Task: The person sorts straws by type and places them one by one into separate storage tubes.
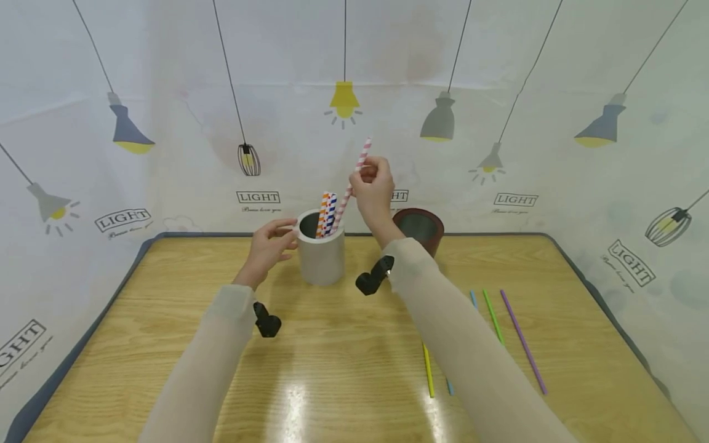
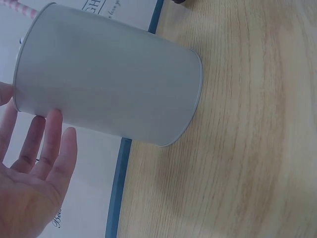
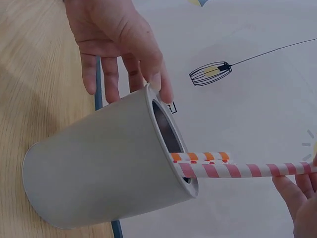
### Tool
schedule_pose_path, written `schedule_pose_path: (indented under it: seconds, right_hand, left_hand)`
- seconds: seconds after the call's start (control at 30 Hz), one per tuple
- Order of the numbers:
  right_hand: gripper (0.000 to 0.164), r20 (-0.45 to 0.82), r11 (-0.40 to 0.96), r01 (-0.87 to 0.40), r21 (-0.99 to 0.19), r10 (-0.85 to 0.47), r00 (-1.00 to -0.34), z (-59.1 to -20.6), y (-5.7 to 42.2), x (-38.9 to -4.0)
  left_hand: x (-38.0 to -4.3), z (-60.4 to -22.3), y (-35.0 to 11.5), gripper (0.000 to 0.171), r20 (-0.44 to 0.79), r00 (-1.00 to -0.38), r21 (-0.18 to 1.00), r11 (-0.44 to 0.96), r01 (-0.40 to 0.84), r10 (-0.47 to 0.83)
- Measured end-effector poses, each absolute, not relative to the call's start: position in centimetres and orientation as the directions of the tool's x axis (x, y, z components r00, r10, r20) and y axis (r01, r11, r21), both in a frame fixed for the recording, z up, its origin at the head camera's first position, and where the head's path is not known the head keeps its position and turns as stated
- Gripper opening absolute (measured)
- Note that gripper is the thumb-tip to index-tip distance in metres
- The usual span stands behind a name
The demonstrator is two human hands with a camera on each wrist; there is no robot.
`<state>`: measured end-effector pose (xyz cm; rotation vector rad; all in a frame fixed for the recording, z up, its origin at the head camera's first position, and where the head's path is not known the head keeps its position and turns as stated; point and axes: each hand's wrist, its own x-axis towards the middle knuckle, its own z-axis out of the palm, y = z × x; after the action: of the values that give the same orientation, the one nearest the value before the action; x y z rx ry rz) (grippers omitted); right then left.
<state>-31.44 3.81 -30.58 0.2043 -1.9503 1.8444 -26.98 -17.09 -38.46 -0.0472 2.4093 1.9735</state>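
A light grey cylindrical cup (image 1: 321,261) stands upright at the back of the table. My left hand (image 1: 269,251) is at its left side, thumb and forefinger pinching the rim, while the other fingers spread loosely beside the wall in the left wrist view. Above the cup, my right hand (image 1: 375,191) pinches a pink-and-white striped paper straw (image 1: 365,149), which leans to the right with its lower end inside the cup. Orange-striped (image 3: 218,156) and blue-striped (image 1: 332,209) straws also stand in the cup. Their lower ends are hidden by its wall.
A dark red-brown cup (image 1: 437,229) stands to the right, partly behind my right wrist. Purple (image 1: 523,341), green (image 1: 493,315), blue (image 1: 473,298) and yellow (image 1: 428,369) straws lie on the table (image 1: 332,344), some partly under my right forearm. A lamp-printed backdrop (image 1: 288,123) surrounds the table.
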Motion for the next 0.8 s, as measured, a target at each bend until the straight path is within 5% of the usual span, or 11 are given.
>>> schedule_pose_path:
  seconds: [0.8]
  right_hand:
    - [0.023,0.319,0.311,-0.275,-0.909,0.097,-0.943,-35.3,2.2,-31.2]
  left_hand:
    - [-27.0,-38.4,-17.1,0.041,-0.034,-0.999,0.982,0.187,-0.031,0.014]
